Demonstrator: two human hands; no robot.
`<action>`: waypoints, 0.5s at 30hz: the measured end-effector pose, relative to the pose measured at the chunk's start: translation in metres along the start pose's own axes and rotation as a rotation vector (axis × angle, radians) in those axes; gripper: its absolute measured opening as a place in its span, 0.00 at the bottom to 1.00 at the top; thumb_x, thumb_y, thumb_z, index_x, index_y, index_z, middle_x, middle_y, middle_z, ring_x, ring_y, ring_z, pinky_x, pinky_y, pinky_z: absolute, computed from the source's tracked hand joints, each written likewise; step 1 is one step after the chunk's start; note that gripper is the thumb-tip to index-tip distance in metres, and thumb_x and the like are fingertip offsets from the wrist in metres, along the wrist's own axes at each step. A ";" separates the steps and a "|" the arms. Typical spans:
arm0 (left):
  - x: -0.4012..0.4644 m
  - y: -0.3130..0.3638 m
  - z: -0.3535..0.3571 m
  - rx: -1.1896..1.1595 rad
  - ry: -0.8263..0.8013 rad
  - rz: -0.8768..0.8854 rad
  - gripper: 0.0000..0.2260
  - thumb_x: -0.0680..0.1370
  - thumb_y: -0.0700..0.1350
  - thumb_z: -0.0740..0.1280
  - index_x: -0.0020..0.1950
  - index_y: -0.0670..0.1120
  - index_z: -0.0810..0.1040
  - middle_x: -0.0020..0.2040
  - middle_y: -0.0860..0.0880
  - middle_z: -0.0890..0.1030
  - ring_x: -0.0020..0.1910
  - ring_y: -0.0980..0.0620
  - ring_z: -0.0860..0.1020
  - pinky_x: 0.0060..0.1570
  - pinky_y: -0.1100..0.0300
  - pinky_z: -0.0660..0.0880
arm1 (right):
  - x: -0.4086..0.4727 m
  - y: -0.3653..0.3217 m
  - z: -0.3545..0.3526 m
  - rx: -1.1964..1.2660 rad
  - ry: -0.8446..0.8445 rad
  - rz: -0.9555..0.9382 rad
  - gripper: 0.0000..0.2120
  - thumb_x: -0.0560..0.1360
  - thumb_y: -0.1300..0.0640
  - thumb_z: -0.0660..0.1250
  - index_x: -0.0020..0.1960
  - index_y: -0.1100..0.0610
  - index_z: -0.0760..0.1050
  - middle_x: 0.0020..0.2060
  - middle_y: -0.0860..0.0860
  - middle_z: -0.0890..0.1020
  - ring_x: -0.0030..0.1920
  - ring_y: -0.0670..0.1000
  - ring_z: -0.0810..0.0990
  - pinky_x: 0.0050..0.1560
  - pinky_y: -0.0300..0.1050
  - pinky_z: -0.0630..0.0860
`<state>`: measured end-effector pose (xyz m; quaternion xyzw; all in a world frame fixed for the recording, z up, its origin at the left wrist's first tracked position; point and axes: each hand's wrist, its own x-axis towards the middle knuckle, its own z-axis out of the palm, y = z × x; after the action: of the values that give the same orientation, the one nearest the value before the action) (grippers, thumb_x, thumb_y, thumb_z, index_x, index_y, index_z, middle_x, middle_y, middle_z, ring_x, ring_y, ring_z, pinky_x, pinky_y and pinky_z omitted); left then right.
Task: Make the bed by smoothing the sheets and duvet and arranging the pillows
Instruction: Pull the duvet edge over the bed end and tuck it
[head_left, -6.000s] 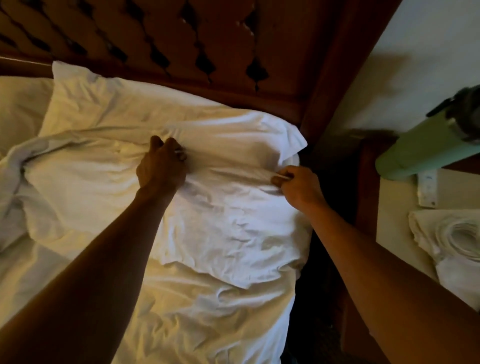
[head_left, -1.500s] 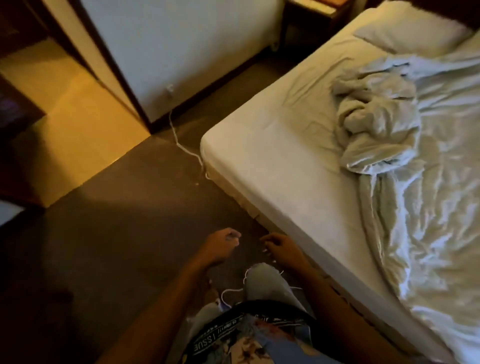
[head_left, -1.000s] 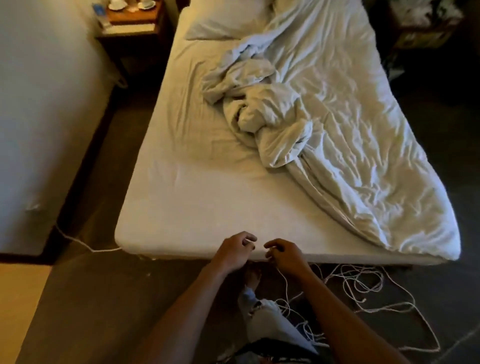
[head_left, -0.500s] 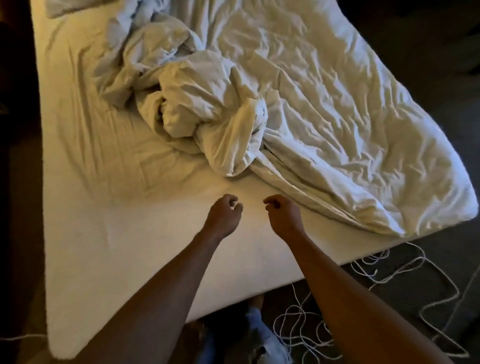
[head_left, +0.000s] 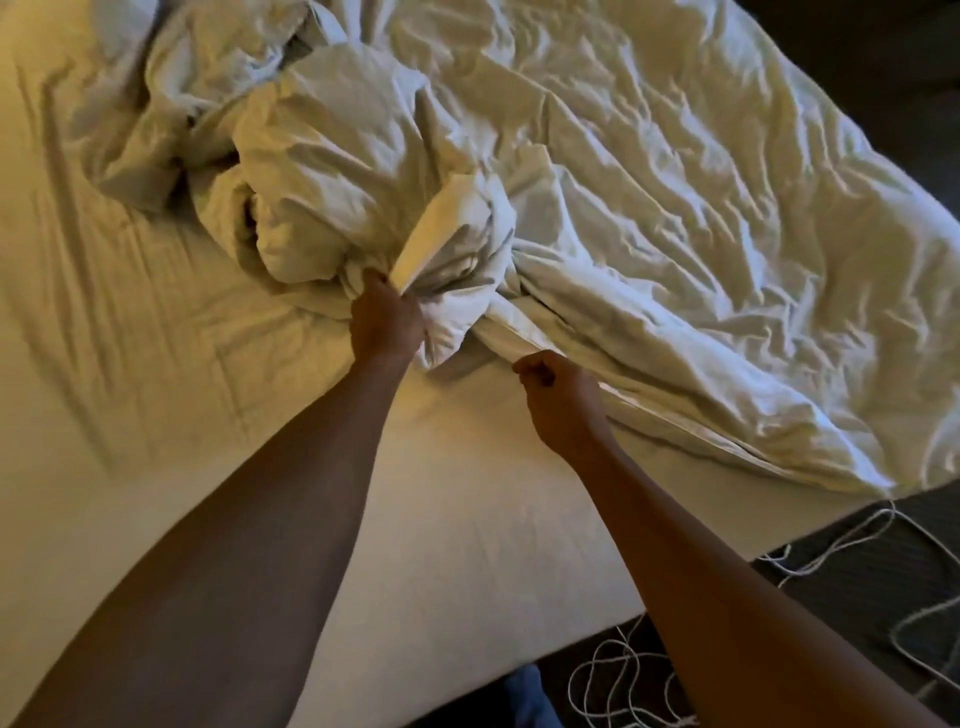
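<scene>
Bed (head_left: 441, 545): fitted sheet bare across the whole 6–9 o'clock half, creased near 9, needs a flat-palm sweep later

Duvet (head_left: 701, 218): lies diagonal, spread flat-ish from 12 to 4 o'clock, one corner hanging by the mattress edge at 4. Its other end is balled into a twisted clump (head_left: 332, 171) at 11–12 o'clock, just above center. No pillows in view

White cord (head_left: 613, 670) tangled on the floor at 5 o'clock, trip risk imo when stepping sideways

L hand (head_left: 385, 317): at center, fingers buried in and clamped on the lower end of the clump. R hand (head_left: 563, 400): at approx 4 o'clock from it, fist curled right against the duvet's folded edge (head_left: 649, 410); cannot tell if it's actually pinching fabric or just next to it

Step in hand, as I read it: untwist clump, drag duvet over bare side. How to do it well:
- get R firmly on the edge seam before pulling, else only L's side moves and the twist tightens
- find the real corner inside the clump, don't haul a random fold
- lift + shake toward 7–8 o'clock rather than drag, so the sheet below doesn't bunch
- spread hands wide apart along the edge, then lay down square w/ mattress sides
- watch feet vs cord
</scene>
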<state>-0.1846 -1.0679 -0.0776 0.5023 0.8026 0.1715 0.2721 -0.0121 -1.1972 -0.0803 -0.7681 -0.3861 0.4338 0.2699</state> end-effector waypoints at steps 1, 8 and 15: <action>0.000 -0.012 -0.013 -0.122 0.023 -0.095 0.19 0.81 0.49 0.66 0.67 0.40 0.72 0.65 0.34 0.78 0.65 0.34 0.76 0.58 0.46 0.73 | 0.000 -0.003 0.003 -0.002 0.000 0.006 0.12 0.81 0.60 0.61 0.51 0.48 0.82 0.46 0.48 0.84 0.36 0.44 0.79 0.29 0.30 0.69; -0.041 -0.130 -0.109 -1.197 -0.116 -0.651 0.20 0.86 0.51 0.52 0.78 0.50 0.66 0.75 0.44 0.72 0.69 0.40 0.72 0.70 0.42 0.67 | -0.011 -0.030 0.059 -0.120 -0.105 -0.020 0.21 0.78 0.57 0.67 0.70 0.53 0.72 0.65 0.55 0.77 0.63 0.56 0.76 0.59 0.47 0.75; -0.057 -0.224 -0.181 -1.534 -0.182 -0.659 0.33 0.73 0.56 0.68 0.77 0.51 0.68 0.76 0.46 0.72 0.72 0.39 0.70 0.70 0.40 0.63 | 0.028 -0.031 0.099 -0.518 0.097 -0.180 0.49 0.73 0.50 0.74 0.83 0.55 0.46 0.79 0.61 0.60 0.78 0.64 0.59 0.77 0.62 0.60</action>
<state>-0.4348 -1.2176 -0.0421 -0.0703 0.5440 0.5404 0.6380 -0.1011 -1.1490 -0.1167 -0.7940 -0.5373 0.2576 0.1202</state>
